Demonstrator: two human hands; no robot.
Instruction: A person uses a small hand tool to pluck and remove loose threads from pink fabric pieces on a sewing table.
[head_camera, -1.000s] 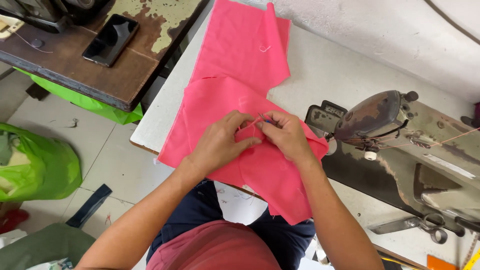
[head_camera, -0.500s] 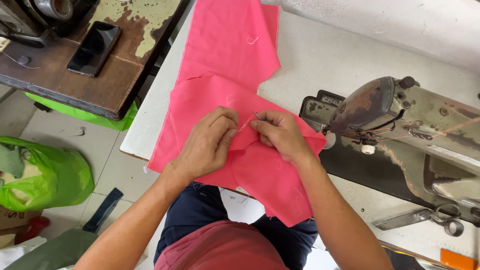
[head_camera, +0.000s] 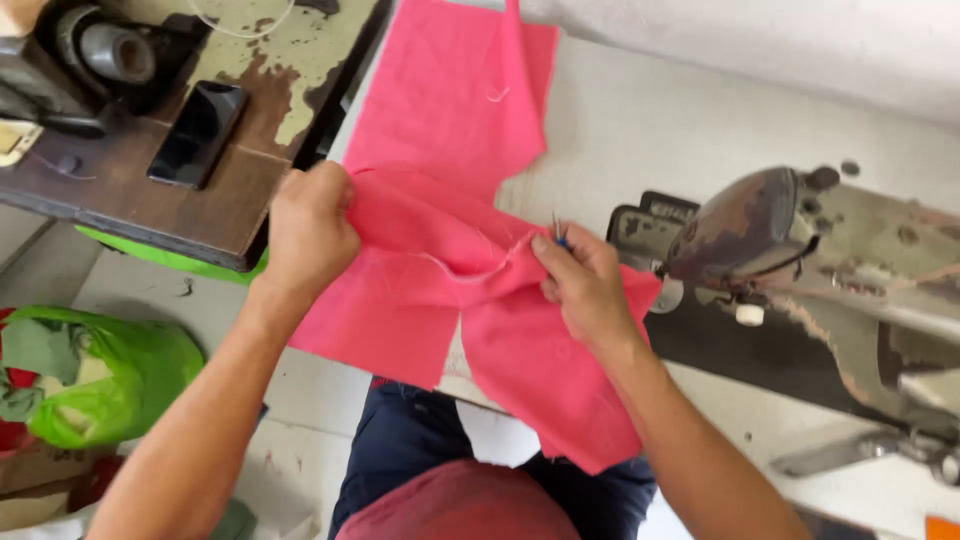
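Left hand (head_camera: 310, 228) fingers clenched on pink cloth (head_camera: 450, 200) at nine o'clock, right hand (head_camera: 583, 285) pinching its seam, sewing machine (head_camera: 800, 260) at three o'clock on bench (head_camera: 650, 120)

Upper frame edge cuts off the far end of the pink fabric (head_camera: 450, 110). At centre, the left hand (head_camera: 310, 235) buries its fingertips in a gathered fold; the right hand (head_camera: 585, 285) hides most of a thin metal tool (head_camera: 557, 230), possibly small scissors. The sewing machine (head_camera: 800, 260) runs off the right edge, its needle area blurred.
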